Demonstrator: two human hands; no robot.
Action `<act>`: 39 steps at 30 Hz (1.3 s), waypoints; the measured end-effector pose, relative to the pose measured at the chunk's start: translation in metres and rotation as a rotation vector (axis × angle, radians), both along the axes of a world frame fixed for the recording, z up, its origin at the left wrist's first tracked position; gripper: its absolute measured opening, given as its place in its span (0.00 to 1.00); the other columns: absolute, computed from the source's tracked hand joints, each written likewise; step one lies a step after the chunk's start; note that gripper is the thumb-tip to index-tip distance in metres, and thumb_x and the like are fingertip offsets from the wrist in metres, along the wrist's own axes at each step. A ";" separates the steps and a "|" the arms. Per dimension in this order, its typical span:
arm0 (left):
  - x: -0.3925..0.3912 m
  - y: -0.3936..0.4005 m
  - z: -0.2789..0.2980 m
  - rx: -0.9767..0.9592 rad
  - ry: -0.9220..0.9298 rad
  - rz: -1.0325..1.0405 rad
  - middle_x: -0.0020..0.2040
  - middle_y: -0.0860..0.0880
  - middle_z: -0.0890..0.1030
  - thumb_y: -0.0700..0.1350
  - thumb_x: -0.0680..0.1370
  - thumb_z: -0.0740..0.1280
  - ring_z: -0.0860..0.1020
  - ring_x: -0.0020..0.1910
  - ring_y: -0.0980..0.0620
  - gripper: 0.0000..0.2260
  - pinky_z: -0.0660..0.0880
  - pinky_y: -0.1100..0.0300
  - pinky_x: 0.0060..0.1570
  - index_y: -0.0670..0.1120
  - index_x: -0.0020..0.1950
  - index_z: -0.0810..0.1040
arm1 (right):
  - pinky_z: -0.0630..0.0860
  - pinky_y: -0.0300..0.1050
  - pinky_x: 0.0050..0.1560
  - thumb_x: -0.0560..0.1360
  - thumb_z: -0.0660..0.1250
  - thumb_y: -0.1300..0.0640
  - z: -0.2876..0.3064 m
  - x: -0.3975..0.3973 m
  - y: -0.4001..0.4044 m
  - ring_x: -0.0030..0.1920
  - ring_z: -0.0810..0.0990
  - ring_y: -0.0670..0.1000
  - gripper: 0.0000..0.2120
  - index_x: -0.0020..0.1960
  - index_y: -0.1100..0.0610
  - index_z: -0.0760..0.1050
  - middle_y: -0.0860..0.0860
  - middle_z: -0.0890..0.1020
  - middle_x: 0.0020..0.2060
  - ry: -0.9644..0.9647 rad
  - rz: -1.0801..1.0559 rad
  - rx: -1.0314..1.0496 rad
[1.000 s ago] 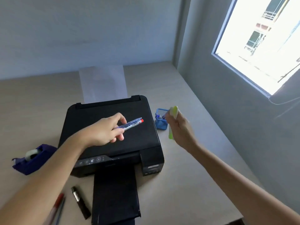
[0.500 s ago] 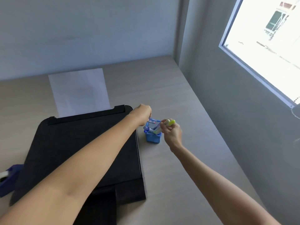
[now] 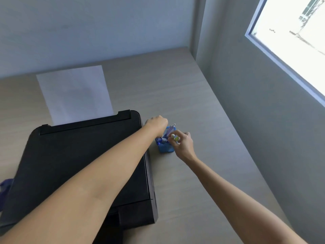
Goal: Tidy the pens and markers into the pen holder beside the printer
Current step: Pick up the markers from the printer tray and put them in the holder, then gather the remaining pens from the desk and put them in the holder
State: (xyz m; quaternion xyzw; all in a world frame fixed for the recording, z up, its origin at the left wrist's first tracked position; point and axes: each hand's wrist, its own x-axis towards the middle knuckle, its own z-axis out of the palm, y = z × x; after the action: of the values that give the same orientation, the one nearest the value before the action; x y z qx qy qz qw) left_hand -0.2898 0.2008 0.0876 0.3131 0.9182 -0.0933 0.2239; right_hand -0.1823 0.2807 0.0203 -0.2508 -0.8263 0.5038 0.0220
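Observation:
A small blue pen holder (image 3: 166, 149) stands on the desk just right of the black printer (image 3: 84, 155). My left hand (image 3: 156, 123) hovers over the holder's far left corner, fingers curled on a blue pen (image 3: 168, 132) whose lower end is inside the holder. Another blue pen end (image 3: 160, 140) pokes out over the holder's left rim. My right hand (image 3: 183, 144) is at the holder's right side, pinching a green highlighter (image 3: 175, 137) that stands tip-down in the holder.
White paper (image 3: 73, 94) rises from the printer's rear feed. A purple tape dispenser (image 3: 5, 188) peeks out at the left edge. A grey wall (image 3: 263, 120) with a window runs close along the desk's right side.
Both hands have gone from above the printer to the holder. The blue pen and the green highlighter have dropped lower into it. The view has shifted forward and right.

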 end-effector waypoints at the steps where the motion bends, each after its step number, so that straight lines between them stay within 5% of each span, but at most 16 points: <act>1: 0.000 -0.002 0.000 0.008 0.001 -0.008 0.58 0.40 0.80 0.40 0.74 0.70 0.80 0.56 0.39 0.13 0.77 0.50 0.52 0.42 0.58 0.79 | 0.69 0.39 0.47 0.75 0.67 0.53 0.002 0.001 0.001 0.48 0.77 0.55 0.07 0.52 0.53 0.80 0.56 0.72 0.49 0.006 -0.003 0.003; 12: 0.021 -0.061 0.076 0.488 -0.039 0.176 0.65 0.43 0.77 0.47 0.78 0.66 0.76 0.63 0.44 0.18 0.73 0.52 0.63 0.43 0.66 0.75 | 0.69 0.44 0.58 0.72 0.70 0.55 0.086 0.008 -0.016 0.63 0.71 0.56 0.17 0.60 0.52 0.75 0.56 0.71 0.62 0.136 -0.081 0.051; 19: 0.067 -0.209 0.138 0.714 -0.032 0.314 0.58 0.46 0.82 0.46 0.78 0.67 0.80 0.56 0.49 0.14 0.73 0.59 0.55 0.45 0.63 0.79 | 0.72 0.47 0.62 0.73 0.69 0.54 0.148 0.005 -0.119 0.60 0.76 0.55 0.15 0.59 0.52 0.76 0.56 0.75 0.59 0.269 0.069 0.139; 22: 0.088 -0.289 0.139 0.717 -0.038 0.391 0.55 0.47 0.83 0.45 0.78 0.68 0.80 0.50 0.52 0.12 0.74 0.61 0.54 0.45 0.61 0.80 | 0.70 0.42 0.55 0.72 0.68 0.54 0.159 0.010 -0.180 0.55 0.78 0.53 0.14 0.57 0.51 0.77 0.54 0.78 0.55 0.300 0.174 0.157; 28: 0.136 -0.459 0.093 0.642 -0.020 0.642 0.43 0.45 0.83 0.42 0.78 0.66 0.80 0.38 0.50 0.04 0.72 0.61 0.45 0.45 0.48 0.81 | 0.71 0.35 0.46 0.75 0.65 0.58 0.156 0.042 -0.321 0.48 0.77 0.48 0.10 0.55 0.53 0.78 0.51 0.76 0.52 0.355 0.425 0.126; 32: 0.177 -0.533 0.031 0.480 -0.060 0.765 0.36 0.46 0.77 0.38 0.76 0.64 0.79 0.42 0.45 0.05 0.69 0.59 0.41 0.42 0.42 0.78 | 0.69 0.24 0.40 0.74 0.64 0.64 0.128 0.075 -0.399 0.38 0.75 0.42 0.07 0.50 0.59 0.79 0.50 0.78 0.45 0.453 0.642 0.154; 36: 0.212 -0.579 -0.050 0.345 -0.111 0.872 0.55 0.42 0.84 0.36 0.75 0.63 0.80 0.56 0.44 0.12 0.75 0.58 0.56 0.40 0.54 0.82 | 0.74 0.36 0.42 0.75 0.61 0.64 0.076 0.104 -0.445 0.41 0.77 0.49 0.07 0.49 0.62 0.77 0.54 0.80 0.43 0.259 0.879 0.207; 39: 0.227 -0.581 -0.077 0.244 -0.123 0.893 0.52 0.44 0.85 0.43 0.75 0.62 0.81 0.52 0.43 0.11 0.75 0.57 0.48 0.41 0.50 0.82 | 0.76 0.49 0.42 0.76 0.58 0.62 0.031 0.115 -0.457 0.46 0.79 0.59 0.09 0.51 0.63 0.75 0.60 0.80 0.47 -0.019 0.873 0.338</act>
State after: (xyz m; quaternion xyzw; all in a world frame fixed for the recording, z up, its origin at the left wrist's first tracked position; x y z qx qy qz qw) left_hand -0.0626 -0.3804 0.0106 -0.0836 0.9524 0.1397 0.2579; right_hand -0.0675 -0.1763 0.0513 0.1228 -0.9251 0.3222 -0.1591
